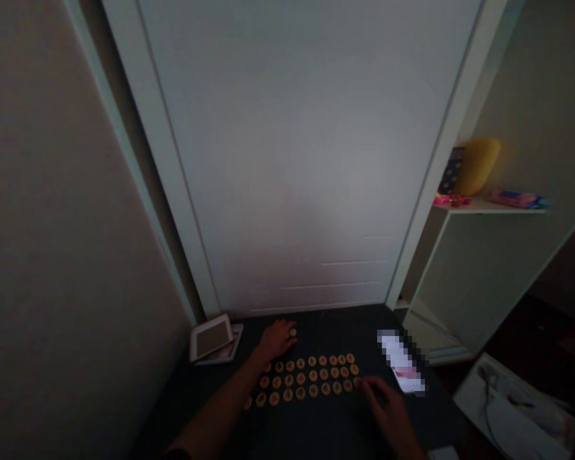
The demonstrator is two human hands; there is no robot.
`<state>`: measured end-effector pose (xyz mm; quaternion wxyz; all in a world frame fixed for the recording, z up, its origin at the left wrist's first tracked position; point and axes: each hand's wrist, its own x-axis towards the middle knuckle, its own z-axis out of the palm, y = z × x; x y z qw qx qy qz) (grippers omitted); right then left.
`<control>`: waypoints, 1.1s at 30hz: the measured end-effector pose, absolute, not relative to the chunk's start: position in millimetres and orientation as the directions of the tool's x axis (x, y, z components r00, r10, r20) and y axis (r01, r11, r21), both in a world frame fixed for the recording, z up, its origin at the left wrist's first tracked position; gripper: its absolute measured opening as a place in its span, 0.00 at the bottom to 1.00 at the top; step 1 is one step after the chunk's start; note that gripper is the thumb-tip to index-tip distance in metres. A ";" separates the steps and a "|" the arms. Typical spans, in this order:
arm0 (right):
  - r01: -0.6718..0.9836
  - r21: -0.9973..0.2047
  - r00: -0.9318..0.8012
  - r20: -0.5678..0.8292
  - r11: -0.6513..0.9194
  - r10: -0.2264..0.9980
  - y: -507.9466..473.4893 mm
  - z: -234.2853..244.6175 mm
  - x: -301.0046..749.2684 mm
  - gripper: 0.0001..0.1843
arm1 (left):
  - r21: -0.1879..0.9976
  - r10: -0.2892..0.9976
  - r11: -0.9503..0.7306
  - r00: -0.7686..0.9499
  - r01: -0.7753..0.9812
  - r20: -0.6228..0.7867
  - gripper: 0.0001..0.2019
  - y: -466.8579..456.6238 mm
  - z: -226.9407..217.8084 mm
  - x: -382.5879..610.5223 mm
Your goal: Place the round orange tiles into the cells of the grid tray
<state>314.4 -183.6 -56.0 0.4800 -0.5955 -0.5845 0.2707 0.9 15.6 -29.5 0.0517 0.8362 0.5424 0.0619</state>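
Several round wooden game discs [306, 380] lie in rows on a dark floor mat [316, 428]. My left hand [276, 338] reaches past the rows and its curled fingers pinch a single disc [292, 332] beyond the far row. At the rows' near right end lies my right hand [388, 406], its fingers spread and resting on the mat, with a fingertip touching the end disc. The scene is dim.
A flat white box [213, 338] with a brown face lies at the mat's far left. A blurred-out bright object [402, 364] lies at the right. A closed white door [306, 160] stands ahead. White shelves [489, 207] with a yellow thing stand on the right.
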 end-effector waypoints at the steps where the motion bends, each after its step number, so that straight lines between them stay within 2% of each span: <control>1: 0.444 -0.885 0.184 0.245 0.142 0.952 -182.3 -54.5 320.0 0.23 | 0.137 0.912 -0.410 0.409 0.902 0.044 0.26 15.4 -30.4 4.3; 8: 0.488 -0.867 0.254 0.250 0.099 0.934 -181.4 -52.6 350.2 0.23 | 0.043 0.920 -0.391 0.390 0.919 0.038 0.22 15.2 -36.8 22.6; 17: 0.497 -0.864 0.255 0.231 0.078 0.939 -182.3 -67.9 353.3 0.22 | 0.016 0.886 -0.464 0.463 0.886 0.031 0.18 16.3 -35.1 17.8; 26: 0.477 -0.873 0.224 0.236 0.105 0.946 -178.7 -59.8 343.5 0.23 | 0.035 0.859 -0.510 0.511 0.859 -0.030 0.16 16.4 -23.4 22.2; 33: 0.452 -0.879 0.221 0.273 0.149 0.936 -182.2 -59.5 332.4 0.24 | 0.143 0.813 -0.568 0.580 0.810 -0.056 0.16 12.2 -8.7 39.6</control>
